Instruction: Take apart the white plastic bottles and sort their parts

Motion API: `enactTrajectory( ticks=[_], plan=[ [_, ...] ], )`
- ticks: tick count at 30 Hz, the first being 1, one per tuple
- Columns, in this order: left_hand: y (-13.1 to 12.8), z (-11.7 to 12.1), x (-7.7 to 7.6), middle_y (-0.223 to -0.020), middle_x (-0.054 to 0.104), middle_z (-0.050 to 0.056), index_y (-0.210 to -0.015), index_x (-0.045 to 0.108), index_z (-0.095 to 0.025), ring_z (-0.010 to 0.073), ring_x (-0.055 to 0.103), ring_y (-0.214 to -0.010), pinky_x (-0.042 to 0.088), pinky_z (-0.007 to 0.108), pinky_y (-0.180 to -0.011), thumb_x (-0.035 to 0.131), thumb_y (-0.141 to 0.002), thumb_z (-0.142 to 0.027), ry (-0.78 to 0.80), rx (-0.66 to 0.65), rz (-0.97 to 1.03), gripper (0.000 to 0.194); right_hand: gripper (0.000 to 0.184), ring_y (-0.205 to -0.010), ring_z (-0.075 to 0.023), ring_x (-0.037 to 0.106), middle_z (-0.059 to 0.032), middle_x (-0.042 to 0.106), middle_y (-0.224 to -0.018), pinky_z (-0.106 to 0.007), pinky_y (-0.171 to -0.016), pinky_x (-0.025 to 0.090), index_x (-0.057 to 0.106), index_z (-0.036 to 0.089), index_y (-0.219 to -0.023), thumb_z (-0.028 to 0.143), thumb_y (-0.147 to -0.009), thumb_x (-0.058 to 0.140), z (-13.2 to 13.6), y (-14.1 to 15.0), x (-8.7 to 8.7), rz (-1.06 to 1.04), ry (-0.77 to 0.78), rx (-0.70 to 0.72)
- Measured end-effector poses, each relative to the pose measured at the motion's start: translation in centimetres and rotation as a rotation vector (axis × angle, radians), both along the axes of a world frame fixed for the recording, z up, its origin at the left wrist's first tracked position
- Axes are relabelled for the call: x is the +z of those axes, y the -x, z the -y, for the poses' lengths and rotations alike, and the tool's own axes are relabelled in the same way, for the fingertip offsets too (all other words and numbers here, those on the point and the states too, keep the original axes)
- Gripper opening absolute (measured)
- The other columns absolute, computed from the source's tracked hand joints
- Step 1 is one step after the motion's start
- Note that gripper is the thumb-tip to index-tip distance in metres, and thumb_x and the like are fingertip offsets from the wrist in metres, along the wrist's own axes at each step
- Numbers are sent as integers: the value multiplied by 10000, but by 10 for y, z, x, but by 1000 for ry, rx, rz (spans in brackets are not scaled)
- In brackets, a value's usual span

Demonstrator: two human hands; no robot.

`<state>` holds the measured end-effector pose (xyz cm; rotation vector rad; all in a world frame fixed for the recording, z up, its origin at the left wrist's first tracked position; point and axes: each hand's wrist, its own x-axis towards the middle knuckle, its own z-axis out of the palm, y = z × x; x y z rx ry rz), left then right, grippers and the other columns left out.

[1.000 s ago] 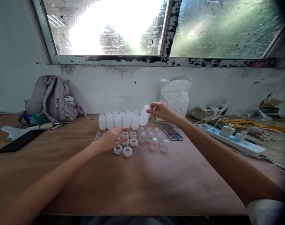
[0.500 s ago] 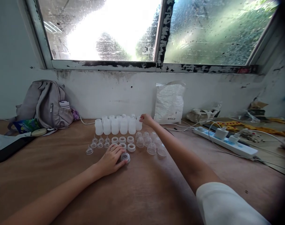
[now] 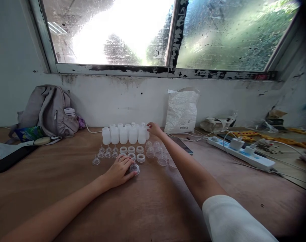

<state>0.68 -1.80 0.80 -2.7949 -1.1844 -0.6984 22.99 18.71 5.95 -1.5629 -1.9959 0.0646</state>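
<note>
Parts stand sorted in groups on the surface (image 3: 153, 208). The white bottles (image 3: 115, 136) are upright in close rows near the far edge, by the wall; no collar or cap is seen on the front row. Tops farther back are partly hidden and too small to verify. Nearer the observer, clear teats (image 3: 96, 161) lie loose at the left, white collars (image 3: 141, 158) at the centre, and clear caps (image 3: 162, 159) at the right, some behind the right forearm.

The left hand (image 3: 119, 172) has its fingers closed lightly around the nearest collar piece (image 3: 135, 169), which rests on the surface; a clear part appears seated in it. The fingers of the right hand (image 3: 155, 129) are bunched at the upper part of the rightmost bottle (image 3: 147, 134); whether they grip or merely touch it cannot be told.

Assessment: layout appears largely complete, and joining barely begun, with one collar piece apparently fitted. The other visible collars look unfitted, the teats and caps separate, and the front bottles open.
</note>
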Motion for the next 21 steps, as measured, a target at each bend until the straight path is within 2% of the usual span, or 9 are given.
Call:
enactTrajectory(
  ticks=[4,7,8,10,12,14,17,21],
  plan=[
    [1,-1,-2,-1069,576,72,-1007,520,-195,220,438,-1085,255,406,-979,428,-802,-434,1,4,4,328,415,-814,-198,534,-108,569,-908,-276,-704,399,478,112,-1085,51,-675,452,13,0,11,-64,-114,-64],
    [2,-1,-3,-1091,567,73,-1025,513,-198,221,436,-1094,233,410,-991,431,-796,-452,1,12,6,351,394,-862,-203,508,-130,522,-966,-299,-750,383,414,100,-1119,54,-736,333,33,2,23,-126,-249,-114],
    [2,-1,-3,-1098,563,75,-1027,513,-198,222,436,-1096,226,411,-994,428,-795,-459,1,15,4,359,370,-831,-187,510,-114,517,-950,-290,-750,384,417,115,-1101,60,-750,314,44,3,25,-145,-299,-96],
    [2,-2,-3,-1103,560,80,-1027,514,-197,223,434,-1101,216,413,-996,426,-792,-475,1,18,-1,375,292,-699,-152,503,-79,509,-889,-270,-690,402,450,138,-1030,91,-761,348,75,7,22,-212,-434,61],
    [2,-2,-4,-1106,558,81,-1034,512,-199,228,430,-1108,211,423,-994,430,-783,-490,0,17,-5,393,222,-625,-130,483,-49,497,-834,-254,-627,408,468,161,-996,153,-790,387,114,12,11,-194,-432,277],
    [3,-2,-5,-1114,554,80,-1044,506,-200,235,424,-1116,207,438,-991,434,-778,-497,-9,14,-9,405,213,-584,-113,469,-33,495,-816,-241,-586,406,475,182,-1012,201,-808,417,154,19,-7,-109,-307,478],
    [3,-3,-8,-1115,553,85,-1040,500,-189,238,427,-1115,202,452,-988,438,-778,-487,-47,8,1,401,300,-623,-111,487,-55,492,-927,-240,-594,420,420,207,-1130,245,-833,417,198,28,-35,-8,-154,595],
    [4,-1,-9,-1046,578,76,-998,497,-178,224,455,-1078,184,443,-1000,478,-761,-433,-118,-26,43,349,239,-646,-110,500,-57,496,-937,-236,-615,425,452,198,-1067,267,-841,417,212,31,-55,48,-109,661]
  ],
)
